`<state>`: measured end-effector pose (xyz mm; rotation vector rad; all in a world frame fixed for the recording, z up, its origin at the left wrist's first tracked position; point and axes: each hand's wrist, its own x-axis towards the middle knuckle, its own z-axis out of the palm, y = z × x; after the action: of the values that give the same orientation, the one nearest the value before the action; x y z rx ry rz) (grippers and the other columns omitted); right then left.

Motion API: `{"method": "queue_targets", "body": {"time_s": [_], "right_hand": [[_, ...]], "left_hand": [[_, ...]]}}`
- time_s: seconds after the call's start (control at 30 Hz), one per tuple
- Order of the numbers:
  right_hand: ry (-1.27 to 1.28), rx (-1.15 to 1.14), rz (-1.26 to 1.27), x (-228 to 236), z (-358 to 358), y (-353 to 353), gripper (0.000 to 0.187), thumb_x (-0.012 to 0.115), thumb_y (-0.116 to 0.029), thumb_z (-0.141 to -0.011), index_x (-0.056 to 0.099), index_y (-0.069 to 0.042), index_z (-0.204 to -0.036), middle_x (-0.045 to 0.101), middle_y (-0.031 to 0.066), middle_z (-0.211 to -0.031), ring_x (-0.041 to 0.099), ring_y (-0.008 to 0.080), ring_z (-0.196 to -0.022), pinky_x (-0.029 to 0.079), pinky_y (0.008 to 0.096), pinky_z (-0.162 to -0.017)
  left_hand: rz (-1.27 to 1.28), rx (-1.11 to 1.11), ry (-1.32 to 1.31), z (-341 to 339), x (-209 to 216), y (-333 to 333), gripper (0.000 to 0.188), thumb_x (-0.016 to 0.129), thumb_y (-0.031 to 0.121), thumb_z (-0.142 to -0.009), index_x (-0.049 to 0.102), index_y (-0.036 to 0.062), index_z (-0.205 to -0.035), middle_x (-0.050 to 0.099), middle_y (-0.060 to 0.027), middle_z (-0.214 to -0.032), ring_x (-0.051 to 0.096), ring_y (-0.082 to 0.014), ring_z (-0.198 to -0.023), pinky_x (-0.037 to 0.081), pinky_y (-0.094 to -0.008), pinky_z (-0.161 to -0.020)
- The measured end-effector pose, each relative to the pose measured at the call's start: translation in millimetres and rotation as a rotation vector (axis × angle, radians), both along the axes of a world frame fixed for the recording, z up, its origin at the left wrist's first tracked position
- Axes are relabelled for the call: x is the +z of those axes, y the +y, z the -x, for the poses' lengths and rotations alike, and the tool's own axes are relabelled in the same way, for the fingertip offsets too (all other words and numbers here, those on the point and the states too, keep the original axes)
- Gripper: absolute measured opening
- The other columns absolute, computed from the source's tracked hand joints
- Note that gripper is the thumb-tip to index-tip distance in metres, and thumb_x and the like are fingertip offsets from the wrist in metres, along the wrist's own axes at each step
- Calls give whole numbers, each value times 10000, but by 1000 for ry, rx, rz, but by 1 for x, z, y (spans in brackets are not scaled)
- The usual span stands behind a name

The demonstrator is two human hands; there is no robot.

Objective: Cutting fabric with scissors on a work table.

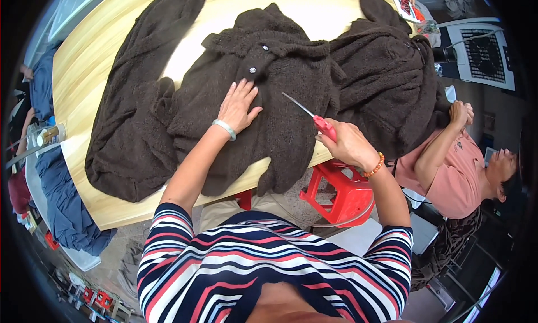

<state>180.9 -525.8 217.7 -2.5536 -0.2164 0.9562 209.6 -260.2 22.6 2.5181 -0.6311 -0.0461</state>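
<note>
A dark brown, fuzzy knit jacket [291, 71] lies spread on the table in front of me. Two shiny round buttons [253, 70] show on its upper front. My left hand [240, 106] rests flat on the jacket just below the lower button, fingers stretched out. In my right hand [350, 145] is a pair of red-handled scissors [324, 126]. Their slim metal blades look closed and point up and left over the jacket. The right fingers wrap the handles and partly hide them.
More dark brown garments lie left [134, 127] and right [386, 82] of the jacket on the pale wood table [84, 65]. A red plastic stool [342, 194] stands by the near edge. At the right sits a person in a pink shirt [448, 166]. Blue clothing [67, 200] is piled at left.
</note>
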Motion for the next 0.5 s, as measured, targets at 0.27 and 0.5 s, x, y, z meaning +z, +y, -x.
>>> {"method": "queue_targets", "body": {"time_s": [0.27, 0.5], "right_hand": [[-15, 180, 8, -18, 7, 40, 344, 625, -292, -863, 600, -58, -1114, 658, 235, -820, 640, 419, -824, 502, 494, -775], [106, 110, -128, -14, -10, 44, 323, 638, -293, -849, 594, -64, -1073, 656, 251, -855, 635, 425, -892, 495, 499, -806]], "left_hand": [[1021, 235, 616, -5, -33, 6, 422, 439, -26, -950, 463, 4, -1370, 570, -101, -1314, 518, -146, -1223, 362, -261, -1057], [861, 407, 652, -13, -28, 16, 439, 584, 82, -914, 492, -15, -1333, 541, -107, -1316, 620, -142, -1030, 437, -245, -944]]}}
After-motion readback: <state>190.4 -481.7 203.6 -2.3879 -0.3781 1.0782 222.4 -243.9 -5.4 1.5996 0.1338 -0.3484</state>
